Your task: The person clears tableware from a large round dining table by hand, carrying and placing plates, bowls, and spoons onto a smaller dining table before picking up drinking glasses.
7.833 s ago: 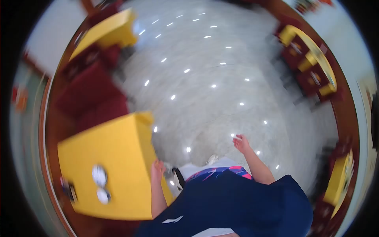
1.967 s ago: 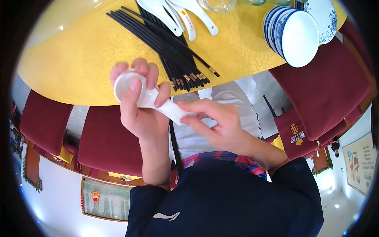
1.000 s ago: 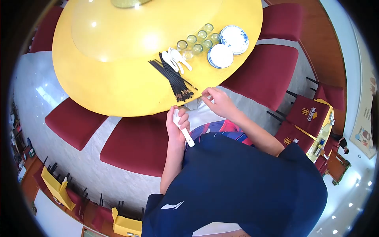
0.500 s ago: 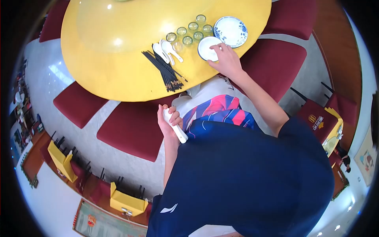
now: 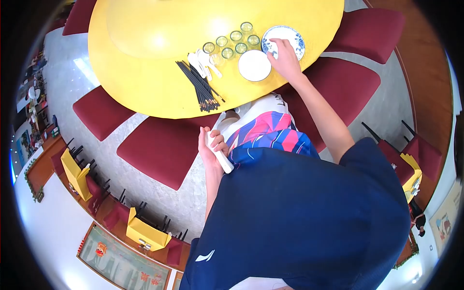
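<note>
My left hand [image 5: 212, 148], held low in front of my shirt, is wrapped round several white soup spoons [image 5: 223, 159] that look stacked together, handles pointing down. My right hand [image 5: 285, 59] reaches over the blue-patterned plate [image 5: 296, 36], fingers spread and hanging above its near part; contact with it I cannot make out. Just left of that hand lies a small white plate [image 5: 254, 66], nothing on it. Farther left, more white spoons [image 5: 203, 64] rest beside a bundle of black chopsticks [image 5: 200, 87].
Several glass cups [image 5: 236, 36] stand in a cluster on the yellow round table [image 5: 145, 92]. Dark red chairs [image 5: 159, 152] ring the table's near edge. Yellow-covered tables [image 5: 147, 232] stand farther off in the room.
My right hand has moved from the small white plate to over the blue-patterned plate. The small plate is now uncovered. My left hand still holds the spoons. The view has shifted slightly.
</note>
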The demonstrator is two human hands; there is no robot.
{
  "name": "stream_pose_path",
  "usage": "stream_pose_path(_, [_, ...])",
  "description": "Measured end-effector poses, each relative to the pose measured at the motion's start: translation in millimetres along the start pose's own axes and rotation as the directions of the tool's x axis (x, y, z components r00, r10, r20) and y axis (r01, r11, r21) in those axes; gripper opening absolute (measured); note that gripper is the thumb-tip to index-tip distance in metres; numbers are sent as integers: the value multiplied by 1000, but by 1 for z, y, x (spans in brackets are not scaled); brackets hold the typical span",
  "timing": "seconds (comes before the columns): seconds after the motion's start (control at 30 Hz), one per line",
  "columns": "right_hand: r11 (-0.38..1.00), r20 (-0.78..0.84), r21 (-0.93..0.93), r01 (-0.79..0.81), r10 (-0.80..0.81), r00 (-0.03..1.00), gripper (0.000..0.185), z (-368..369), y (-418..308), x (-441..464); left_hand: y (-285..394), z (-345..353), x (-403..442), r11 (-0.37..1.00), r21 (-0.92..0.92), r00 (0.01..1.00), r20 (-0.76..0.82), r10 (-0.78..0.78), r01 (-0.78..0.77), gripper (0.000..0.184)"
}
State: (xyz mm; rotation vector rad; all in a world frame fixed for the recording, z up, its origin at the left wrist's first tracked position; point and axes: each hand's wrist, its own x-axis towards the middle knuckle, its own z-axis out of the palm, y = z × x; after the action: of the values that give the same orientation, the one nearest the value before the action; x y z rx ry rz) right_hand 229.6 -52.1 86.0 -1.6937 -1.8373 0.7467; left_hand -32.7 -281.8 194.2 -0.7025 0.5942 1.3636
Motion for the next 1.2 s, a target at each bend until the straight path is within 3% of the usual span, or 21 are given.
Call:
stream_pose_path(0.07, [980,31,-92,178,-176,984,37,6,7,25,-3,1,0,999,-35,1000,-17,-7,6,21])
stream_pose_path(0.1, [979,30,-87,182,-180,983,37,8,11,37,-2,0,0,1000,-28,1000,-14,-1,1,21])
stream_pose_path(0.17, [877,222,-83,473,-447,867,37,14,12,60,0,0,-2,1000,-16,1000,-11,14,-14,21])
stream_pose_path(0.2, [876,222,-75,476,-451,865,37,19,9,70,1,0,-4,999,-5,999,-20,38,-38,20])
stream_pose_path(0.27, [776,456,-95,623,-523,720,39,26,4,87,-1,-1,-7,998,4,997,-28,67,-66,20])
stream_pose_path(0.3, [774,459,-89,627,-526,715,39,29,5,95,-3,-2,-10,996,-5,995,-48,87,-88,19])
stream_pose_path(0.37, [602,645,-92,793,-571,508,47,37,5,107,-5,-5,-14,991,-23,988,-91,128,-131,18])
stream_pose_path(0.4, [599,650,-78,797,-575,497,47,40,8,112,-6,-8,-18,990,-31,986,-99,137,-141,18])
stream_pose_path(0.47, [410,692,-23,912,-652,311,56,38,15,122,-6,-13,-22,981,-54,978,-101,180,-187,19])
stream_pose_path(0.5, [380,705,-28,925,-648,287,69,36,13,123,-7,-16,-24,979,-65,977,-105,188,-195,19])
stream_pose_path(0.63, [222,662,44,974,-737,138,64,49,20,129,-8,-20,-26,965,-125,969,-115,218,-231,19])
stream_pose_path(0.8, [93,613,-38,995,-784,97,60,56,29,131,-8,-19,-32,954,-121,957,-123,261,-276,20])
stream_pose_path(0.93, [80,590,-40,996,-803,88,67,53,34,131,-7,-20,-34,952,-118,958,-92,271,-281,21])
stream_pose_path(1.0, [280,573,10,960,-788,224,66,45,32,127,-6,-17,-35,948,-126,955,-101,280,-292,21])
stream_pose_path(1.03, [276,570,23,961,-793,214,66,38,28,123,-6,-15,-36,944,-129,951,-107,291,-303,21])
stream_pose_path(1.1, [453,473,-47,890,-775,419,62,19,18,118,-4,-10,-36,931,-109,934,-134,332,-347,21])
stream_pose_path(1.13, [437,472,-39,899,-784,402,62,10,11,114,-1,-8,-33,925,-120,930,-128,345,-360,21])
stream_pose_path(1.2, [633,261,-18,774,-744,615,58,-8,-9,94,2,-8,-34,924,-99,927,-117,357,-369,21])
